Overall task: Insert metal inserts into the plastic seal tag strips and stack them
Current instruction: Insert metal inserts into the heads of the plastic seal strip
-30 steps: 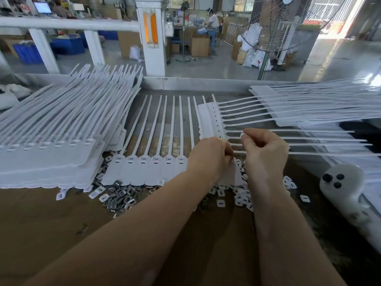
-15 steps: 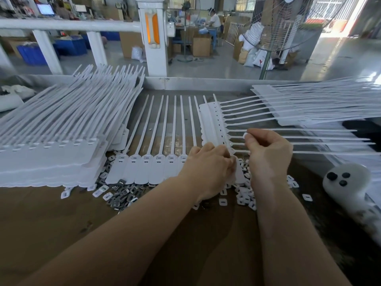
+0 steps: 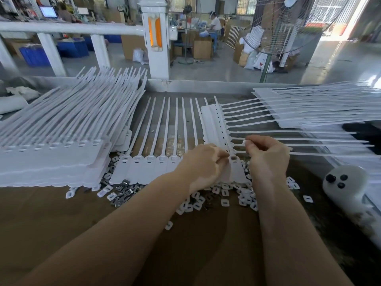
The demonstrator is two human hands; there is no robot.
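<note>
Your left hand (image 3: 203, 164) sits knuckles-up over the near end of the turned tag strip (image 3: 214, 129), fingers curled, fingertips pinched together right at the strip's edge beside an open slot (image 3: 233, 158). Whatever it pinches is too small and hidden to make out. Your right hand (image 3: 268, 155) is just beside it, fingers curled too, thumb and forefinger pinching a small white piece (image 3: 244, 143) above the strip's tails. The two hands are close but not touching.

That strip lies with its tag row running away from you and its thin tails pointing right. Just left of it, a second strip (image 3: 148, 168) lies flat with tags toward you and tails pointing away; its right end goes under your left hand.

Loose inserts (image 3: 223, 201), small white squares mixed with darker metal bits (image 3: 121, 200), are scattered on the brown worktable (image 3: 61, 234) along the near edge of both strips and under your wrists. One lone piece (image 3: 168, 225) lies nearer you.

Far left, a tall stack of strips (image 3: 51, 153) rests on the table, tails fanning up and away. Top right, another pile (image 3: 309, 108), tails going right. At the right edge, a white rounded object with three black buttons (image 3: 344, 182).
</note>
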